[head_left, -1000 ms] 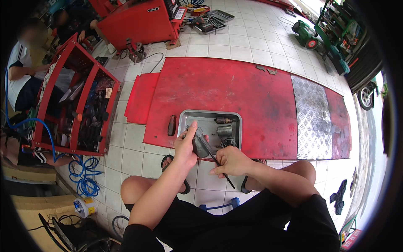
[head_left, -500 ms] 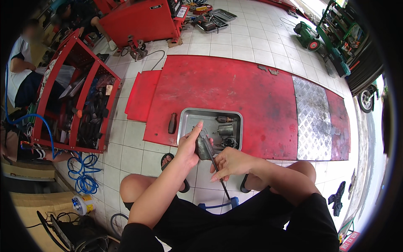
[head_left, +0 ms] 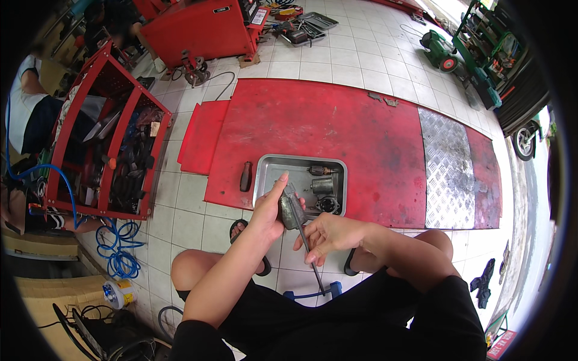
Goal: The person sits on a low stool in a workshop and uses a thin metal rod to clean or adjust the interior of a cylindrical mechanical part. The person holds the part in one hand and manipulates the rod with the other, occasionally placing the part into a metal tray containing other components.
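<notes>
My left hand (head_left: 269,212) is closed around a worn grey metal part (head_left: 291,212), roughly cylindrical, above the near edge of a metal tray (head_left: 261,174). A long, thin dark rod (head_left: 305,240) slants along the part's right side and down toward my lap. My right hand (head_left: 331,236) pinches this rod between thumb and fingers; its exact kind is unclear. Inside the tray lie a small armature-like piece (head_left: 320,171), a short metal cylinder (head_left: 322,186) and a dark round housing (head_left: 327,204). Left of the tray rests a dark-handled tool (head_left: 246,177).
Under the tray is a low red platform (head_left: 289,114) with a patterned metal plate (head_left: 447,168) at its right. A red tool cart (head_left: 158,162) stands left, near a coiled blue hose (head_left: 120,253) and another person (head_left: 33,114). A blue frame-like object (head_left: 335,290) sits between my knees.
My right hand has shifted slightly left, and the rod's lower end has swung left. My left hand keeps its grip on the metal part. The person at the left has changed posture.
</notes>
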A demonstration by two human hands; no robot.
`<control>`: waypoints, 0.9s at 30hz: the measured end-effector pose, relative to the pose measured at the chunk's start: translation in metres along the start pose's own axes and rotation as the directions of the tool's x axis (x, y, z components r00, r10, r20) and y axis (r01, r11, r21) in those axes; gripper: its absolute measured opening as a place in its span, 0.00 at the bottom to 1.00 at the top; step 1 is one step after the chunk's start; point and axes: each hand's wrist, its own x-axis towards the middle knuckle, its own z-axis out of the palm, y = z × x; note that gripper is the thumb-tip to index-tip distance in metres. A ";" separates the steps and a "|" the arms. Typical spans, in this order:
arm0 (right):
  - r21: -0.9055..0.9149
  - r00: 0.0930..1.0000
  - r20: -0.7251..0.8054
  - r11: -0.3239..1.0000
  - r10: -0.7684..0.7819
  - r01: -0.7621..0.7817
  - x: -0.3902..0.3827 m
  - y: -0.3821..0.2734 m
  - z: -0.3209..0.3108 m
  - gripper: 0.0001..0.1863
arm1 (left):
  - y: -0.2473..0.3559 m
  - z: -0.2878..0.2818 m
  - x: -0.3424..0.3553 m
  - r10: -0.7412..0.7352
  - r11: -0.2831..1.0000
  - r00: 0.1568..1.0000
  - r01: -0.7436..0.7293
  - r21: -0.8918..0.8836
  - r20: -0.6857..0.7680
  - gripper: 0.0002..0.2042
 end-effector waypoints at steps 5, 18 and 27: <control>-0.133 0.999 -0.018 0.991 -0.026 0.024 0.009 0.016 -0.004 0.20 | 0.001 0.001 0.001 -0.014 1.000 1.000 0.014 -0.002 -0.004 0.21; 0.005 0.989 0.084 0.992 -0.125 0.125 0.009 0.027 -0.013 0.22 | 0.003 -0.002 0.002 -0.046 0.998 0.999 0.047 -0.034 0.027 0.22; 0.379 0.973 0.150 0.919 -0.177 0.109 -0.001 0.017 0.004 0.18 | 0.005 -0.002 0.001 -0.042 0.999 0.999 0.041 0.010 0.022 0.22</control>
